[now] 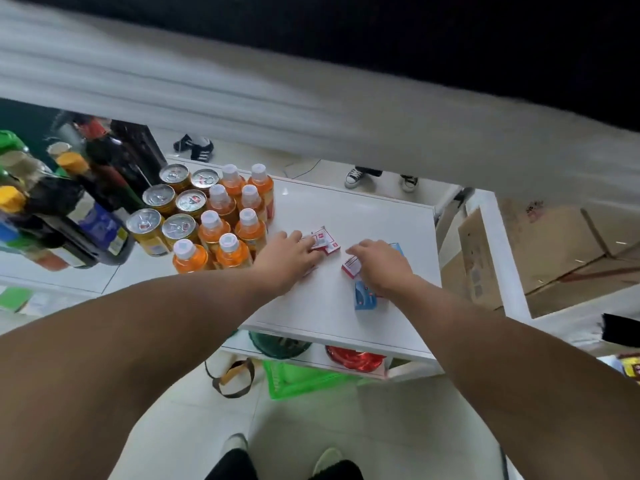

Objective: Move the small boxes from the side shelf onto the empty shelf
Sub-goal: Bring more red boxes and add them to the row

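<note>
Both hands low over shelf (363, 216), setting boxes down. Left hand (294, 252) fingers on red boxes (323, 240); right hand (381, 263) covers red-and-blue boxes (365, 296) — grip unclear. Release gently, square boxes right of bottles (225, 230) — avoid knocking them.

Both my hands are down on the white shelf (363, 209): left hand (289, 252) resting on the red-and-white small boxes (325, 240), right hand (381, 265) covering another red box (350, 265) beside a blue box (364, 296), orange bottles (225, 230) left.

left hand (292, 252): palm down, fingers extended | right hand (382, 265): palm down, fingers curled
</note>
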{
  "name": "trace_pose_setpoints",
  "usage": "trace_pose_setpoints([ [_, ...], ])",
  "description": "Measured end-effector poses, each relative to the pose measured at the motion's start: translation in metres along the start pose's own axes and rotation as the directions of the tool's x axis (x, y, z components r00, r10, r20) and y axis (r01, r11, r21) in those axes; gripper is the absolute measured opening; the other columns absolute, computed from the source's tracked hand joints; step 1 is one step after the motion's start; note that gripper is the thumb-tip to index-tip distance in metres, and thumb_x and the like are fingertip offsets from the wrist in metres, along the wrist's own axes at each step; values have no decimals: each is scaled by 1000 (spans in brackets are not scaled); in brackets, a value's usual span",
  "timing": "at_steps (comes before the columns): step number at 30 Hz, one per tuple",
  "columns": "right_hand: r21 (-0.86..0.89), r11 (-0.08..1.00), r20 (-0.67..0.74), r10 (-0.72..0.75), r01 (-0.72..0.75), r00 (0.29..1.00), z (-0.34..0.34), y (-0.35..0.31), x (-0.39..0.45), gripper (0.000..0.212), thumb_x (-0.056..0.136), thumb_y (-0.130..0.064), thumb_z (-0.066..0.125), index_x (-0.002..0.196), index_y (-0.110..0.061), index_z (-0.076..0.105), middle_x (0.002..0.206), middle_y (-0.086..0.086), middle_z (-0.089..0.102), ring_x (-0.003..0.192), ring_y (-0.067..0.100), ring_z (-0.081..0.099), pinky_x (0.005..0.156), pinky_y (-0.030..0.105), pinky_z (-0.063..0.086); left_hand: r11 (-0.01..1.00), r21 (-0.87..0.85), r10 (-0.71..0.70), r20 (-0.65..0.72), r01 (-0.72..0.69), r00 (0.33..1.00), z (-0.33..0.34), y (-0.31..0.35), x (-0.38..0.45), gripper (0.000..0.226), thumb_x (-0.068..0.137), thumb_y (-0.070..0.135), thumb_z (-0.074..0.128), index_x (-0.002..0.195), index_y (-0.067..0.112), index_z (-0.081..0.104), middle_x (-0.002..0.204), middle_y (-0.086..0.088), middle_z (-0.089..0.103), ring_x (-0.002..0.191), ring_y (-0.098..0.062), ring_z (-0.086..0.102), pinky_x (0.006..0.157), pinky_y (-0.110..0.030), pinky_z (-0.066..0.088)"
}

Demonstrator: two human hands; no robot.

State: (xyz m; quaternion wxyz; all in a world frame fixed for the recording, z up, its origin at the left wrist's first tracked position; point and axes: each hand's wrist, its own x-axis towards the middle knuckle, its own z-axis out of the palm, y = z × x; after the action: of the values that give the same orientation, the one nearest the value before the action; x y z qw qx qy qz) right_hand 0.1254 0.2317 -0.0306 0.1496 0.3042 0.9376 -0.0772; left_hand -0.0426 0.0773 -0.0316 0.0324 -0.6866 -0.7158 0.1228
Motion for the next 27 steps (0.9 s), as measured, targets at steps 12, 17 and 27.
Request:
trace_pose_setpoints([
  [12,-120,988,-24,-101,97,995,1,-1,2,39,92,-11,66,130,-17,56,118,9,55,112,33,57,82,51,58,947,-215,-238,28,239,971,-13,2,-32,41,100,24,69,140,18,63,124,-6,62,96,-21,56,75,-32,56],
  [17,-14,994,-68,-109,108,992,-32,-2,-49,41,97,-15,65,137,-17,54,123,8,54,119,32,55,81,43,53,915,-271,-292,68,299,954,-72,5,-54,35,98,25,65,132,17,68,112,-3,61,89,-21,59,64,-32,55],
  [27,114,992,-135,-29,45,990,-70,-6,-128,44,97,-24,69,139,-27,59,129,3,61,118,25,60,74,34,49,896,-292,-313,117,334,943,-133,35,-101,45,94,41,67,136,23,64,116,2,59,103,-19,56,74,-38,62],
])
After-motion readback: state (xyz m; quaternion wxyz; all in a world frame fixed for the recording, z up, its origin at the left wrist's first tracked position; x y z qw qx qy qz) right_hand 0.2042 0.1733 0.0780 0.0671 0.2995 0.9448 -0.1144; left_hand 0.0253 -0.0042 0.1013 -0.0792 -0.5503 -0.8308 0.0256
